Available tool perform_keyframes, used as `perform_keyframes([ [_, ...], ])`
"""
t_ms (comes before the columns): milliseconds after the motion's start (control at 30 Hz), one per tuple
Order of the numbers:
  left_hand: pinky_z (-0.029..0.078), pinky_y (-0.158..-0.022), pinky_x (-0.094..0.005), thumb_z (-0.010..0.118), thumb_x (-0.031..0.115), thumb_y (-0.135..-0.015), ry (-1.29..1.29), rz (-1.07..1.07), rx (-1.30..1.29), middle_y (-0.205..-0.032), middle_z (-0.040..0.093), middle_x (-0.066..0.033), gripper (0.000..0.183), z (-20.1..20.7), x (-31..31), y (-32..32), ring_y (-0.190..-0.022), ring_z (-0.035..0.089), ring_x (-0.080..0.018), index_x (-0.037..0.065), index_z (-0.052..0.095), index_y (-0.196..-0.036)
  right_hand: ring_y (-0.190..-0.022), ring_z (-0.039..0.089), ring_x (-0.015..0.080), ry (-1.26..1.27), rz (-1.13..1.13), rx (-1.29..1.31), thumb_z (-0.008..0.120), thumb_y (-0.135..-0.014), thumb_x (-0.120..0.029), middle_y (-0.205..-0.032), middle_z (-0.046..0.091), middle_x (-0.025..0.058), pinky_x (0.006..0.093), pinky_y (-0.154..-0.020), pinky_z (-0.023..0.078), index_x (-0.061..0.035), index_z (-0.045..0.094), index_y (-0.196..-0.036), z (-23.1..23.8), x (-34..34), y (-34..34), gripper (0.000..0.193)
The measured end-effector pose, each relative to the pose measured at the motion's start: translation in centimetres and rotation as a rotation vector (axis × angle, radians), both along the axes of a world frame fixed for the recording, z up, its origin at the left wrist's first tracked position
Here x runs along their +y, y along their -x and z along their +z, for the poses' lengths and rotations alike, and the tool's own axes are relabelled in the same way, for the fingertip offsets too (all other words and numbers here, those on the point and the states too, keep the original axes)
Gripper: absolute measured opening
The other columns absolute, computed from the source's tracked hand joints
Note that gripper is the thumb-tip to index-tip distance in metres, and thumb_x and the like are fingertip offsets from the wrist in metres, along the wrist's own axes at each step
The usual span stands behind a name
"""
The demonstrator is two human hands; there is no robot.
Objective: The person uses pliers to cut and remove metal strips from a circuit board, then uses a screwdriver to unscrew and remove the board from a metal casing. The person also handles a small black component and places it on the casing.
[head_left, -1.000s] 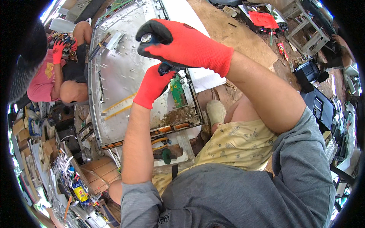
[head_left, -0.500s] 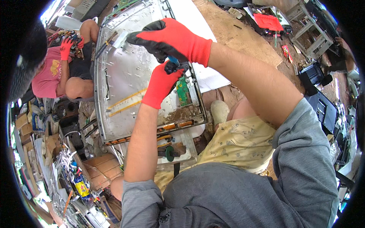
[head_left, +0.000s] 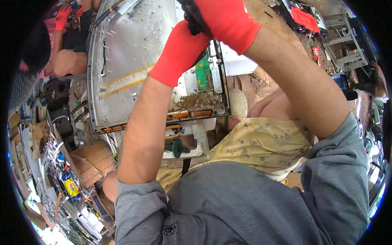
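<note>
A large metal back panel of a flat screen [head_left: 122, 61] lies in front of me, dotted with small raised metal tabs and crossed by two yellow strips. Over its right part both my hands, in red gloves with black palms, meet at the top of the picture. My left hand [head_left: 181, 53] is closed, its fingers curled against the right glove. My right hand [head_left: 224, 20] is closed too and partly cut off by the upper edge. Whatever they grip is hidden. Just below the left glove shows a green circuit board [head_left: 203, 75] fixed to the panel's right side.
A person in red gloves [head_left: 63, 16] sits at the far left, handling parts. Below the panel is a tool with a green disc [head_left: 176, 148]. Scrap strips and cables [head_left: 53, 163] pile up at left. A red tray [head_left: 305, 19] and a wooden frame [head_left: 345, 41] stand at far right.
Both hands now sit higher in the picture and closer together, and the blue piece between them is out of sight. The whole view has shifted, with the panel higher and further left.
</note>
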State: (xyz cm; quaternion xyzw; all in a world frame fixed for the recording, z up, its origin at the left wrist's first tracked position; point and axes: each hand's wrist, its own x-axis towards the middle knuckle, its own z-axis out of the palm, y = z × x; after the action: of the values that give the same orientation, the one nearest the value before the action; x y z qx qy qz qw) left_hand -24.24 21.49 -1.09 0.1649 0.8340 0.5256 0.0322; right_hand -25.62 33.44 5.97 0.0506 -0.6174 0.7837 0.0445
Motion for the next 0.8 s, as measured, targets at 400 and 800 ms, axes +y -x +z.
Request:
perform_keyframes([
  [400,0.052,-0.076,-0.0328,0.07,0.031,-0.09,-0.2,0.008,0.142,-0.085,0.074,-0.0069,0.027,-0.6,0.2,0.0,-0.079,0.069,-0.0183,0.007,0.072,-0.103,-0.055,0.055,0.0139,0.047,0.64,-0.111,0.062,-0.097,-0.034,-0.061,0.055,0.0044,0.0299,-0.058,0.047,-0.0012,0.067,-0.095,1.0,2.5,3.6,0.033],
  [800,0.05,-0.067,-0.0288,0.076,0.022,-0.082,-0.026,-0.046,-0.047,-0.081,0.071,-0.0046,0.025,0.6,-3.3,0.8,-0.072,0.064,-0.0117,0.002,0.072,-0.096,-0.094,0.065,0.0329,-1.37,0.224,0.91,0.065,-0.087,-0.031,-0.087,0.068,0.0138,0.0386,-0.078,0.051,-0.0017,0.057,-0.096,3.2,4.1,-1.9,0.031],
])
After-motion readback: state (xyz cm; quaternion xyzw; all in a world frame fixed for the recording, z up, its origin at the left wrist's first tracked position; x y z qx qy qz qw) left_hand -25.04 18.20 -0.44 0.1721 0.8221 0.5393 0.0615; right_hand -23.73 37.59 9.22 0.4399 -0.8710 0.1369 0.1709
